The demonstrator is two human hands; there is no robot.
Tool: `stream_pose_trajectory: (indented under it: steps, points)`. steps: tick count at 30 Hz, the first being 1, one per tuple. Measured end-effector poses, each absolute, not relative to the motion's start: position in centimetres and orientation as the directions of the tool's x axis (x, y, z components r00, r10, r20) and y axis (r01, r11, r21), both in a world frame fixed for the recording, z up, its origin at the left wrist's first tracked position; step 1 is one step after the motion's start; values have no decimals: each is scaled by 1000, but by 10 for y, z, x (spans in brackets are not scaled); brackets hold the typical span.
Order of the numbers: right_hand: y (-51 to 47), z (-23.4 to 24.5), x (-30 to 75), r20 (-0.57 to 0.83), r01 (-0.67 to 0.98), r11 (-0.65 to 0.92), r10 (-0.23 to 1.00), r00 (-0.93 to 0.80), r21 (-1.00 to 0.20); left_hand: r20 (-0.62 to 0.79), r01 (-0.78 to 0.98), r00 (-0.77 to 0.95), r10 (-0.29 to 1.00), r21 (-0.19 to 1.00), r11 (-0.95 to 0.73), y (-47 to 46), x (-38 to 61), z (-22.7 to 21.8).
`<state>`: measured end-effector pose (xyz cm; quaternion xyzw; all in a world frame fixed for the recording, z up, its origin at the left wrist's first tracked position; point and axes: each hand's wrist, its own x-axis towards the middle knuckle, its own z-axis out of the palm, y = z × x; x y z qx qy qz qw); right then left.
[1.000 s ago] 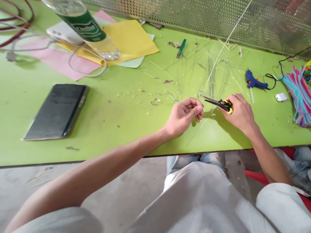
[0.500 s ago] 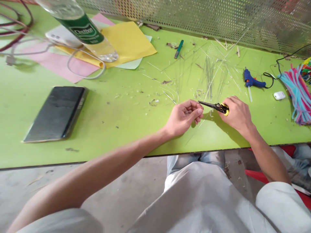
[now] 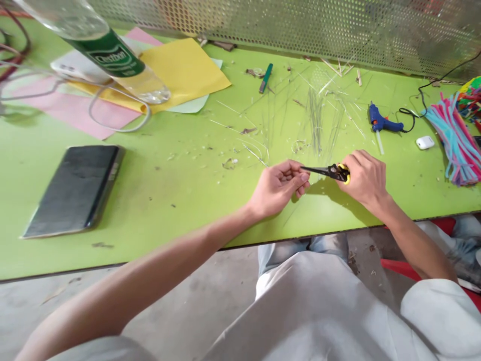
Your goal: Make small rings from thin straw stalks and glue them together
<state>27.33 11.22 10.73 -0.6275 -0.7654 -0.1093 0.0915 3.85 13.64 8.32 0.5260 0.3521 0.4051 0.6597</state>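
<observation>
The right hand (image 3: 364,180) wraps closed around the yellow-and-black handles (image 3: 343,173) of small snips (image 3: 326,171), which point left above the near part of the green table (image 3: 195,200); they should feel light and stiff, best held by those handles, clear of the thin dark blades (image 3: 313,170); the tips sit just beside the left hand (image 3: 280,188), its fingers curled, though whether they pinch anything is too fine to tell; fine pale strands (image 3: 315,120) lie farther off.

We're on the scissors (image 3: 330,172), out on the table (image 3: 169,210)!
From them, we've got a phone case (image 3: 73,190) far left, a glue gun (image 3: 381,120) behind-right, strands (image 3: 315,120) straight behind.
</observation>
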Motion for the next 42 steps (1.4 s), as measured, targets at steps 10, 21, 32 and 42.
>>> stream_pose_trajectory:
  steps: [10,21,32,42]
  points:
    - [93,133,345,336,991,-128,933,130,-26,-7,-209,399,917,973,98,138,38,82]
    - [49,125,425,318,968,-252,916,246,-23,-8,-155,408,913,985,78,138,38,82]
    - [113,118,240,256,365,320,943,-213,-874,-55,-216,510,858,958,190,139,37,89]
    - [110,102,242,327,203,387,904,-275,-899,161,96,594,788,959,-268,124,22,90]
